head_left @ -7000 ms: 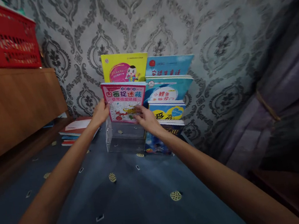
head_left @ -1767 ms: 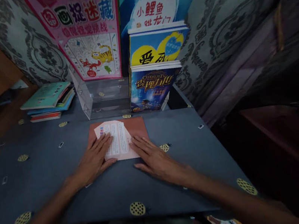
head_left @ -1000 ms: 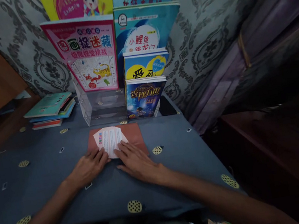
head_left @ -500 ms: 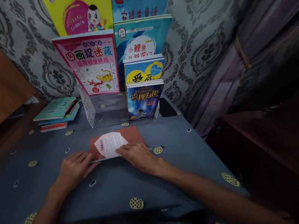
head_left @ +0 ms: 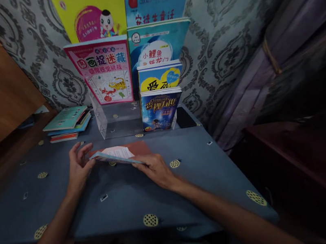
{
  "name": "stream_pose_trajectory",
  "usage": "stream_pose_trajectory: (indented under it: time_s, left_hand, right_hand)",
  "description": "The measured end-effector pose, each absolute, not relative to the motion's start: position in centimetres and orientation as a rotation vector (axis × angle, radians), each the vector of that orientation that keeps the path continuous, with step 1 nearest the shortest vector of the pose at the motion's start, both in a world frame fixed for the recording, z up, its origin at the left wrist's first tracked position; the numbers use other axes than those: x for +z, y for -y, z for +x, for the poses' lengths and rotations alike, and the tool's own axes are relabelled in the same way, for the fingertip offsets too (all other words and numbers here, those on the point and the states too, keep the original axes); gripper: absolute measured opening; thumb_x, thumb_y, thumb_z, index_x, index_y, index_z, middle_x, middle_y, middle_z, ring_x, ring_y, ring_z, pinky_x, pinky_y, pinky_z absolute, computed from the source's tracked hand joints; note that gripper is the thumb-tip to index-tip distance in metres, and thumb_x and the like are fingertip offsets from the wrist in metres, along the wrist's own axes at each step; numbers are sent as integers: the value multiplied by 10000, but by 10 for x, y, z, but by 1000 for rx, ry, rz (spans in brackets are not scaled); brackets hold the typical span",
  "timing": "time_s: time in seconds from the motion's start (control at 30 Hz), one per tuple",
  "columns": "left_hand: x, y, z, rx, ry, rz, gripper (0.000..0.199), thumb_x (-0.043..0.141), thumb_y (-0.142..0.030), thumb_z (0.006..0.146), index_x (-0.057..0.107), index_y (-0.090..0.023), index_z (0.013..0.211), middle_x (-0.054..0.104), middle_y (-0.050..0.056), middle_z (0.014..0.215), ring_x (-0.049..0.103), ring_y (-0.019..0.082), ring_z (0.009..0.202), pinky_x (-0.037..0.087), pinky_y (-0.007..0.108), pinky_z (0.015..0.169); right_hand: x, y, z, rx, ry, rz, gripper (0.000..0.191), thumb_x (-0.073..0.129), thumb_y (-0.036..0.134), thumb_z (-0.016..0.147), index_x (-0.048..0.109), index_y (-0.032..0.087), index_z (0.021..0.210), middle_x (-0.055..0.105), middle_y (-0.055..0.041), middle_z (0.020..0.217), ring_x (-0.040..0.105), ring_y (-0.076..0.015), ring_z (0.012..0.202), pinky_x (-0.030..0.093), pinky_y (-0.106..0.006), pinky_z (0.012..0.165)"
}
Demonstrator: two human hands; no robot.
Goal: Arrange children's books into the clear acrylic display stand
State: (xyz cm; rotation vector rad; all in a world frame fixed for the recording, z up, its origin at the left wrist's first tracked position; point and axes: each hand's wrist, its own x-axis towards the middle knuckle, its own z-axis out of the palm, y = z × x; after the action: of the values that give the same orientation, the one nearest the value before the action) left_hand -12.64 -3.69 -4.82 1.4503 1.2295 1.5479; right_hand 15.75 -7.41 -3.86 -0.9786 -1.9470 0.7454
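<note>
A thin book (head_left: 140,147) with a reddish-brown cover and a white printed panel tilts above the table, its light-blue edge facing me. My right hand (head_left: 155,169) grips the near right part of that edge, thumb on top. At the book's left corner is my left hand (head_left: 79,163), its fingers spread and raised and its thumb close to the corner; whether the thumb touches cannot be told. Behind the book stands a clear acrylic rack (head_left: 120,128), whose lower left tier holds no book.
The rack bears a pink puzzle book (head_left: 110,81), a yellow book (head_left: 88,10), a dark blue book (head_left: 160,112) and several others. Stacked books (head_left: 65,119) lie at the back left. A black flat object (head_left: 185,117) sits right of the rack. A purple curtain (head_left: 254,70) hangs at right.
The book has lifted off the tablecloth and tipped, its near edge raised. My left hand has loosened and moved up to the corner; my right hand has shifted to grip the near edge.
</note>
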Motion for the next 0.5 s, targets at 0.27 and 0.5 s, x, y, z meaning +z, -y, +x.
stream_pose_trajectory:
  time_s: [0.27,0.5]
  left_hand:
    - [-50,27,-79,1492,-994,1131,570,792,-601,745,617,-242,1152,726,60,1149,693,225,1082,564,390,962]
    - [-44,27,-55,1416,-1037,1122,594,684,-750,756,703,-197,975,772,76,1030,718,234,990,572,341,857]
  right_hand:
    - [-30,75,146,1108,1448,-805,367,689,522,890,814,217,1052,804,-18,1022,730,-248,968,562,-362,881]
    - [-36,79,130,1564,845,-587,430,855,568,713,779,232,971,803,-32,1031,740,-232,950,582,-405,917]
